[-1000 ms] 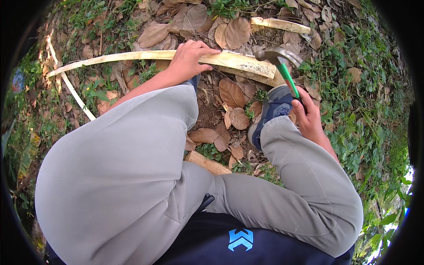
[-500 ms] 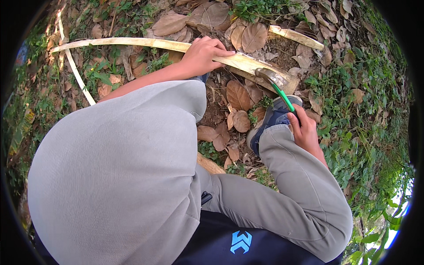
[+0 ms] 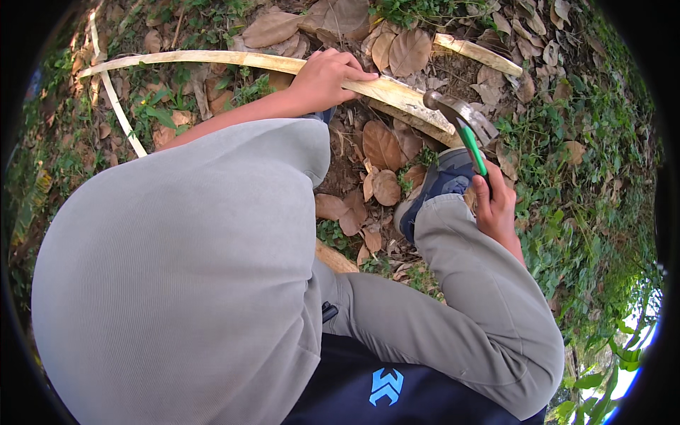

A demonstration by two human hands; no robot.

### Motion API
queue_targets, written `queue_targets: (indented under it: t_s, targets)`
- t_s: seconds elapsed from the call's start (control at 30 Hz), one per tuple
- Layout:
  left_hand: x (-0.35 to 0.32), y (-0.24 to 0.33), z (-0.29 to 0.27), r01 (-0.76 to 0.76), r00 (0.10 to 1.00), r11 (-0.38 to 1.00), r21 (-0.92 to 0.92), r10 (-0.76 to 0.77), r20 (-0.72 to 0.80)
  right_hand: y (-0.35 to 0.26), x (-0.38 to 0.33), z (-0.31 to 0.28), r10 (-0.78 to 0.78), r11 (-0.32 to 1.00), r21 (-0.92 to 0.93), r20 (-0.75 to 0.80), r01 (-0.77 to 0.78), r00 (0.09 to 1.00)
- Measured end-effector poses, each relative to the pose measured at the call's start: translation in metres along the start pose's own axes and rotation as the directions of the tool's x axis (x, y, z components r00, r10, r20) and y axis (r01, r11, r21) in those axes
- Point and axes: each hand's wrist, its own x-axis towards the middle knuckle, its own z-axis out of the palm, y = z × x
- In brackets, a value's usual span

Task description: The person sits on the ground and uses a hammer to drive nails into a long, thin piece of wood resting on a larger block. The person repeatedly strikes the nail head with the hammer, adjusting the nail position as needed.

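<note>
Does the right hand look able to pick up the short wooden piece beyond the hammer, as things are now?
Probably not: the right hand grips the hammer, whose head lies between it and the short wooden piece.

Dry brown leaves (image 3: 382,145) lie near green plants (image 3: 570,202).

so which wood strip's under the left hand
The long pale strip, under the left hand; neither hand touches the short upper-right piece or the thin far-left strip.
</note>
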Motion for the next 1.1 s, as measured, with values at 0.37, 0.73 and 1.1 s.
queue_targets:
  t_s: [0.37, 0.73, 1.1]
  targets:
    - [-0.001, -0.002, -0.001, 0.006, 1.000, 1.000, -0.010, -0.006, 0.014, 0.009, -0.006, 0.005, -0.026, 1.000, -0.008, -0.006, 0.026, 1.000]
    - [0.000, -0.003, 0.002, 0.005, 1.000, 1.000, -0.012, -0.005, 0.019, 0.025, -0.013, 0.006, -0.047, 0.996, -0.072, -0.051, 0.043, 0.998]
    - [0.000, -0.002, 0.002, 0.016, 1.000, 1.000, -0.008, -0.015, 0.027, 0.013, 0.001, 0.003, -0.045, 0.983, -0.172, 0.067, 0.056, 0.997]
